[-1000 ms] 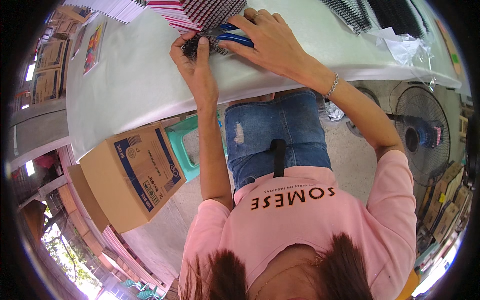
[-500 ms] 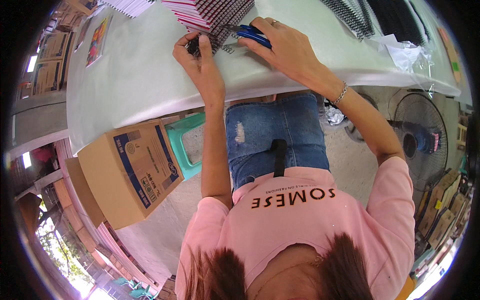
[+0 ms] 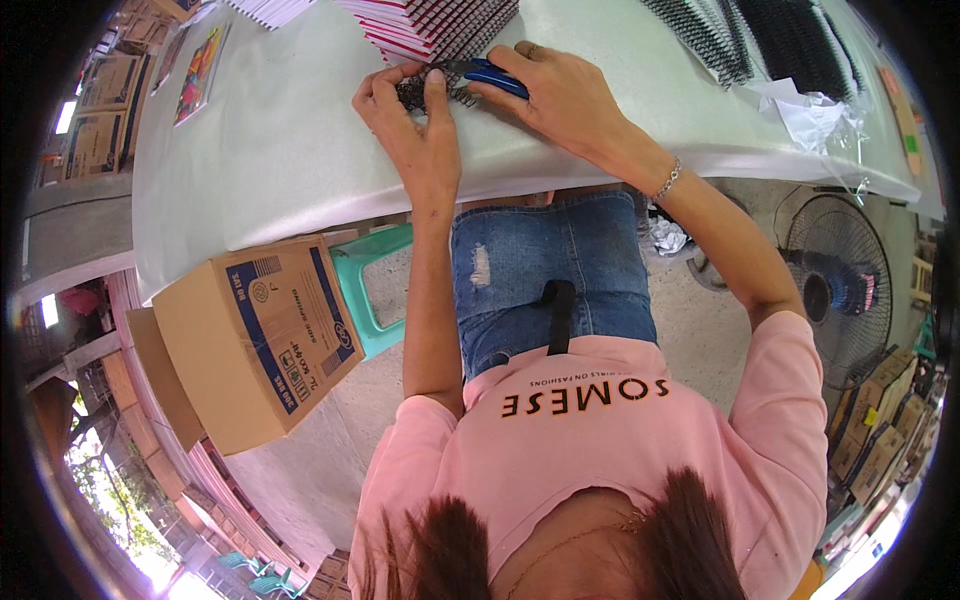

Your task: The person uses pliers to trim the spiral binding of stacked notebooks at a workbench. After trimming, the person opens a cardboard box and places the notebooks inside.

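Observation:
A stack of red-edged notebooks (image 3: 395, 28) with black spiral bindings stands at the table's far middle. At its near corner, my left hand (image 3: 415, 125) pinches the loose end of a black coil (image 3: 412, 95) between thumb and fingers. My right hand (image 3: 565, 105) is wrapped round blue-handled pliers (image 3: 497, 78). Their dark jaws reach left to the coil, close by my left thumb. Whether the jaws are closed on the wire is too small to make out.
The white-covered table (image 3: 290, 150) carries black coils (image 3: 790, 45) and crumpled clear plastic (image 3: 810, 115) at the right. A colourful printed sheet (image 3: 200, 75) lies at the left. Below stand a cardboard box (image 3: 265, 340), a green stool (image 3: 365, 290) and a black fan (image 3: 840, 285).
The pliers have moved slightly left and down, their jaws nearer to my left fingertips. My left hand has shifted a little to the right. The whole view has also shifted slightly.

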`<action>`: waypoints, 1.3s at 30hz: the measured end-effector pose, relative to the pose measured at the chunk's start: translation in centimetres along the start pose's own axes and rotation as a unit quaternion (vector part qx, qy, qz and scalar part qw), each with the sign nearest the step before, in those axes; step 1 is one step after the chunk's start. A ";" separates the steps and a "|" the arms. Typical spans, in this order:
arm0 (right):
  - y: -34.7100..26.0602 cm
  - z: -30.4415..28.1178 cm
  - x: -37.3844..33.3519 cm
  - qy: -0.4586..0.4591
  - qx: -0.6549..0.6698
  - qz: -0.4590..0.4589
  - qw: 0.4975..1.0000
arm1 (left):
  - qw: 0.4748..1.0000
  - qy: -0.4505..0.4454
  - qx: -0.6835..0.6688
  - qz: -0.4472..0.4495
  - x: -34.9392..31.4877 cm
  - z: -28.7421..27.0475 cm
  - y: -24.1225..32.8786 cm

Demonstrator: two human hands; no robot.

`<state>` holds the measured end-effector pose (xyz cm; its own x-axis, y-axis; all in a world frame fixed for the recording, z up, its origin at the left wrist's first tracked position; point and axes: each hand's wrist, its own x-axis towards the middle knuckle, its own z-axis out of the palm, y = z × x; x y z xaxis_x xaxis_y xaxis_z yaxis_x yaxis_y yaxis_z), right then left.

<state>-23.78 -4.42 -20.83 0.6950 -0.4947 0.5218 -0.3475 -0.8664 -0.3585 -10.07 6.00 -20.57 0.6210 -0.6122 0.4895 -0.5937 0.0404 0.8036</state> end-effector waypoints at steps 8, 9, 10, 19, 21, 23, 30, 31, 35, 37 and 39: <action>-0.3 -1.2 -0.7 0.008 -0.010 0.033 0.999 | 0.994 0.029 0.101 0.006 -0.3 -0.4 -0.5; -0.1 -1.2 -0.8 0.013 -0.012 0.028 0.999 | 0.995 0.029 0.097 0.008 -0.3 -0.4 -0.4; 0.0 -1.1 -0.9 0.018 -0.034 0.012 0.999 | 0.995 0.029 0.094 0.010 -0.2 -0.3 -0.2; 0.1 -0.2 -0.6 0.038 -0.061 -0.028 0.997 | 0.990 0.029 0.133 0.022 -0.4 0.0 -0.9; 0.0 -0.2 -0.5 0.058 -0.075 -0.042 0.995 | 0.990 0.034 0.138 0.021 -0.4 0.1 -1.1; -0.1 -0.3 -0.4 0.021 -0.053 -0.021 0.998 | 0.989 0.035 0.139 0.024 -0.4 0.2 -1.3; -0.4 -0.7 -0.2 -0.006 -0.018 0.012 1.000 | 0.988 0.040 0.143 0.031 -0.6 0.1 -1.2; -0.4 -0.7 -0.4 0.004 -0.029 0.008 1.000 | 0.988 0.037 0.144 0.027 -0.5 0.1 -1.1; -0.1 -0.8 -1.0 0.027 -0.070 -0.001 0.997 | 0.991 0.033 0.131 0.017 -0.5 0.2 -0.7; 0.0 -0.8 -1.1 0.028 -0.078 -0.007 0.997 | 0.990 0.033 0.133 0.015 -0.6 0.2 -0.7; 0.1 -0.5 -1.1 0.027 -0.077 -0.017 0.997 | 0.990 0.034 0.135 0.015 -0.6 0.2 -0.7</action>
<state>-24.88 -4.05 -21.07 0.6749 -0.4647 0.5732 -0.4197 -0.8807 -0.2198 -10.11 6.18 -21.49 0.6283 -0.5593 0.5408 -0.7220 -0.1603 0.6730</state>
